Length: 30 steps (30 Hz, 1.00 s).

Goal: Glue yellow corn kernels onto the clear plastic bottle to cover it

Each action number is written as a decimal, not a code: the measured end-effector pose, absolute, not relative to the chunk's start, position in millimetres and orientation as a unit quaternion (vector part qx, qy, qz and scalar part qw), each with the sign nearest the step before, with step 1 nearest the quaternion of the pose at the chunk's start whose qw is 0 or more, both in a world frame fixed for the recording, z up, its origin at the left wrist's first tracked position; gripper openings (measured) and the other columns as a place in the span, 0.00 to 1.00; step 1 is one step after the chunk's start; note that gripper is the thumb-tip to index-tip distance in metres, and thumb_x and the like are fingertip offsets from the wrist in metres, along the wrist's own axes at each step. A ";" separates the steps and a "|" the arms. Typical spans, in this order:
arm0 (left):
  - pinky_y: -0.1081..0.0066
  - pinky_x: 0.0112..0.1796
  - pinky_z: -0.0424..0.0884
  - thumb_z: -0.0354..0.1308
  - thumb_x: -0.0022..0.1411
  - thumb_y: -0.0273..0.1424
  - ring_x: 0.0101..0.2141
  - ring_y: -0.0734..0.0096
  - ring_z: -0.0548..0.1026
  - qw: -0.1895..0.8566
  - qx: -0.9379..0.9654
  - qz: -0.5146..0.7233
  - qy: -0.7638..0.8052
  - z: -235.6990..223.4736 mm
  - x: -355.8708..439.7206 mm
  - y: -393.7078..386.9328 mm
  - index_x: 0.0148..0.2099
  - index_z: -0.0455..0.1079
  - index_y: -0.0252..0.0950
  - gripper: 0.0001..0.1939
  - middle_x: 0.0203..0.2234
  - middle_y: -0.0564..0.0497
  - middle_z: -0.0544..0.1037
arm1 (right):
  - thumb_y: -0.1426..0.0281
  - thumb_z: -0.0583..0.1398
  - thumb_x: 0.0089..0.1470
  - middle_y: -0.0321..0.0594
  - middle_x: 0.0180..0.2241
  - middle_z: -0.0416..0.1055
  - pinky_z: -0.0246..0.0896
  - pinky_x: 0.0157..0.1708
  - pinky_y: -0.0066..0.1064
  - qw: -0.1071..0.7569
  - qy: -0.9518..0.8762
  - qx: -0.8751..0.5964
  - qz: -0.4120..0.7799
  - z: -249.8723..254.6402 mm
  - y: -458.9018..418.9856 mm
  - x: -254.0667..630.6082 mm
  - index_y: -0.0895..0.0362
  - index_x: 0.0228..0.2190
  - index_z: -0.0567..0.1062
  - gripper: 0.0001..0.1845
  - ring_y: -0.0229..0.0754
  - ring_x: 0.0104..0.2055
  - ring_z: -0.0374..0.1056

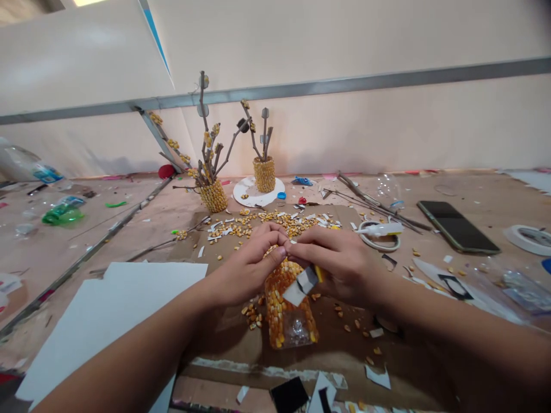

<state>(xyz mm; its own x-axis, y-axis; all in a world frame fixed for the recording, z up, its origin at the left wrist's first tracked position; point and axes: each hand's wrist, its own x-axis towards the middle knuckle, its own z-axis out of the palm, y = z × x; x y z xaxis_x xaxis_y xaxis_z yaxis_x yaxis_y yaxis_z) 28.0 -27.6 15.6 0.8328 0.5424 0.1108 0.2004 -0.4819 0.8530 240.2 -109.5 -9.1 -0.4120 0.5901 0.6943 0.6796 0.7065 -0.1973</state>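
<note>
My left hand and my right hand meet fingertip to fingertip over a clear bottle lying on brown cardboard, its side partly coated with corn kernels. Both hands are closed in a pinch; what sits between the fingertips is too small to name. My right hand also carries a small grey-white paper scrap and a yellow bit under the palm. A heap of loose corn kernels lies just beyond the hands.
Two kernel-covered pots holding twigs stand at the back. A phone, tape rolls, a glue tube, sticks and paper scraps lie to the right. White sheets lie at the left, with plastic bottles farther left.
</note>
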 end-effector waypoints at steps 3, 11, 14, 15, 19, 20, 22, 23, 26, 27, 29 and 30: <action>0.55 0.60 0.64 0.50 0.75 0.37 0.53 0.58 0.69 0.466 0.843 0.175 0.205 21.1 23.2 -18.4 0.44 0.70 0.38 0.10 0.47 0.46 0.71 | 0.82 0.60 0.52 0.45 0.39 0.78 0.63 0.32 0.33 0.369 -0.835 -0.409 0.019 3.6 -117.2 237.8 0.59 0.41 0.81 0.15 0.43 0.34 0.71; 0.54 0.64 0.64 0.71 0.61 0.41 0.64 0.52 0.69 0.470 0.869 -0.044 0.147 22.7 2.0 14.2 0.66 0.63 0.40 0.35 0.63 0.42 0.72 | 0.83 0.63 0.50 0.34 0.28 0.78 0.62 0.32 0.29 0.210 -0.770 -0.520 0.304 33.1 -138.7 220.6 0.53 0.32 0.81 0.13 0.39 0.31 0.71; 0.54 0.66 0.63 0.73 0.59 0.37 0.67 0.51 0.67 0.486 0.859 -0.059 0.149 15.2 4.6 13.2 0.69 0.61 0.41 0.40 0.67 0.42 0.69 | 0.80 0.64 0.53 0.35 0.29 0.78 0.61 0.32 0.29 0.181 -0.755 -0.535 0.334 30.6 -140.0 215.2 0.54 0.30 0.81 0.09 0.39 0.31 0.71; 0.54 0.67 0.62 0.73 0.58 0.36 0.68 0.51 0.67 0.496 0.853 -0.058 0.151 13.2 6.1 12.0 0.69 0.60 0.41 0.41 0.68 0.42 0.68 | 0.80 0.64 0.52 0.35 0.29 0.78 0.60 0.32 0.30 0.173 -0.753 -0.539 0.336 29.9 -140.0 214.0 0.54 0.30 0.81 0.09 0.39 0.32 0.71; 0.55 0.64 0.65 0.74 0.57 0.32 0.65 0.51 0.69 0.511 0.843 -0.054 0.158 10.7 10.1 8.5 0.69 0.60 0.41 0.42 0.67 0.43 0.70 | 0.82 0.64 0.47 0.35 0.32 0.79 0.61 0.36 0.31 0.175 -0.751 -0.546 0.327 30.5 -141.0 212.7 0.55 0.30 0.80 0.11 0.40 0.35 0.72; 0.56 0.63 0.66 0.74 0.57 0.32 0.64 0.51 0.70 0.507 0.845 -0.056 0.161 11.2 10.4 8.2 0.69 0.60 0.41 0.42 0.66 0.43 0.71 | 0.82 0.64 0.46 0.35 0.33 0.80 0.62 0.37 0.31 0.181 -0.752 -0.543 0.328 31.1 -141.8 213.1 0.54 0.31 0.81 0.12 0.41 0.36 0.73; 0.56 0.61 0.68 0.74 0.57 0.32 0.61 0.51 0.72 0.499 0.848 -0.060 0.166 12.4 10.4 7.9 0.69 0.60 0.40 0.42 0.64 0.43 0.73 | 0.84 0.63 0.45 0.34 0.34 0.81 0.62 0.38 0.31 0.190 -0.755 -0.534 0.328 32.0 -143.5 213.8 0.54 0.32 0.81 0.15 0.41 0.38 0.74; 0.57 0.60 0.68 0.74 0.57 0.32 0.61 0.52 0.72 0.497 0.850 -0.062 0.166 12.9 10.4 7.8 0.69 0.61 0.40 0.42 0.64 0.43 0.73 | 0.84 0.62 0.45 0.34 0.35 0.81 0.62 0.39 0.31 0.194 -0.758 -0.530 0.326 32.2 -144.3 213.9 0.54 0.33 0.81 0.16 0.41 0.38 0.74; 0.57 0.61 0.68 0.73 0.58 0.34 0.62 0.52 0.72 0.491 0.855 -0.058 0.159 13.2 10.4 7.5 0.68 0.62 0.41 0.40 0.65 0.44 0.71 | 0.83 0.63 0.45 0.35 0.35 0.80 0.63 0.40 0.32 0.188 -0.766 -0.528 0.315 31.4 -145.5 212.6 0.53 0.34 0.82 0.17 0.42 0.38 0.74; 0.57 0.61 0.67 0.73 0.58 0.34 0.62 0.52 0.71 0.489 0.856 -0.057 0.157 12.9 10.5 7.3 0.68 0.62 0.41 0.39 0.66 0.44 0.71 | 0.83 0.63 0.45 0.35 0.35 0.80 0.63 0.40 0.33 0.181 -0.768 -0.528 0.313 30.7 -145.7 211.8 0.54 0.34 0.82 0.16 0.42 0.38 0.74; 0.57 0.63 0.65 0.73 0.57 0.34 0.64 0.52 0.70 0.487 0.857 -0.056 0.158 12.2 10.7 7.0 0.68 0.62 0.40 0.40 0.66 0.44 0.70 | 0.82 0.64 0.45 0.36 0.35 0.80 0.62 0.39 0.33 0.169 -0.772 -0.529 0.309 28.9 -146.4 210.3 0.54 0.34 0.82 0.15 0.43 0.38 0.74; 0.58 0.63 0.65 0.74 0.57 0.34 0.64 0.53 0.70 0.489 0.856 -0.056 0.159 11.8 10.7 6.9 0.68 0.62 0.40 0.40 0.66 0.44 0.70 | 0.81 0.64 0.46 0.36 0.35 0.80 0.62 0.39 0.33 0.163 -0.773 -0.529 0.310 28.0 -147.0 209.8 0.54 0.34 0.82 0.15 0.43 0.38 0.73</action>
<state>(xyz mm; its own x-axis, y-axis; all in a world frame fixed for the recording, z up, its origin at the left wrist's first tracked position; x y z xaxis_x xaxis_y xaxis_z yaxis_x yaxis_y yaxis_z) 10.7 6.9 11.8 0.9429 0.2185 -0.2513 0.3274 -0.4712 0.8190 209.8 -147.0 28.0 -0.3869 0.9190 -0.0757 0.7170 0.2482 -0.6514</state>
